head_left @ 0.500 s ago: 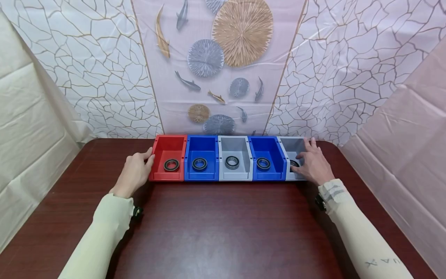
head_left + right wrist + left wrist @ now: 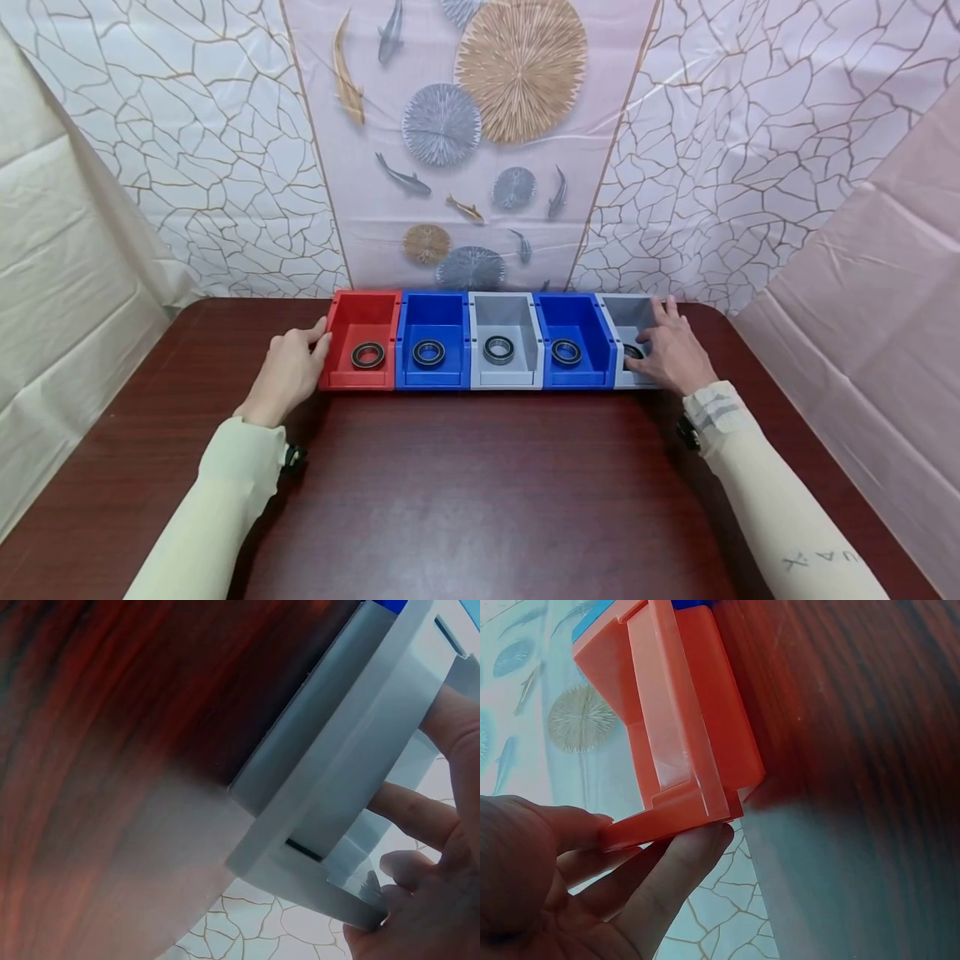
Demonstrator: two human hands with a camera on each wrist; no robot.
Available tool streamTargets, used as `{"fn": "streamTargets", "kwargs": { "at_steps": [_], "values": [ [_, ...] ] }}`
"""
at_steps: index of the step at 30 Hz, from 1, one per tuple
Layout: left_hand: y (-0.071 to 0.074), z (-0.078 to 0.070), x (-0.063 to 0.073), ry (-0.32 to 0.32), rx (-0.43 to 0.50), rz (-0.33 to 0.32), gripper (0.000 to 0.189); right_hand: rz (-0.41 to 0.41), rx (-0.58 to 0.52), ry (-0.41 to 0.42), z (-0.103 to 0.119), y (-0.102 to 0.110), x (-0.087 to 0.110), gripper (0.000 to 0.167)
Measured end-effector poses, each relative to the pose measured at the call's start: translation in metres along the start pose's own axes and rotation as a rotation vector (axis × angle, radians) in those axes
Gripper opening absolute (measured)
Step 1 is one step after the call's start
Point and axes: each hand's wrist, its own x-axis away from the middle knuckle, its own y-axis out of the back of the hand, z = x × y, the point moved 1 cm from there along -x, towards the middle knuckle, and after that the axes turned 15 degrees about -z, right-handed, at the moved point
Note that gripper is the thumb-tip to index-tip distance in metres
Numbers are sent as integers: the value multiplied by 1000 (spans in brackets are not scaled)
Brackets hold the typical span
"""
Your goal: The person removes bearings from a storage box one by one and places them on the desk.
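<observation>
A row of open-fronted bins stands joined side by side. My left hand [image 2: 288, 371] is at the outer side of the red bin [image 2: 366, 308]; in the left wrist view the thumb and fingers lie on either side of the wall, pinching it. At the other end my right hand [image 2: 677, 354] straddles the right wall of the grey bin [image 2: 625, 308], thumb and one finger inside, other fingers over the wall. The thumb is beside a partly hidden bearing [image 2: 634, 351]; whether they touch is unclear. The red bin holds another bearing [image 2: 356, 356].
Between the end bins stand a blue bin [image 2: 435, 308], a lighter grey bin [image 2: 501, 310] and a second blue bin [image 2: 567, 310], each holding one black-rimmed bearing. The row sits near the back edge of a dark wooden table [image 2: 480, 492], before a patterned curtain [image 2: 420, 196].
</observation>
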Motion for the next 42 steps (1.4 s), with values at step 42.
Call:
{"fn": "streamTargets", "kwargs": {
  "at_steps": [42],
  "values": [
    [-6, 1, 2, 0, -23, -48, 55, 71, 30, 0, 1, 1, -7, 43]
  ]
}}
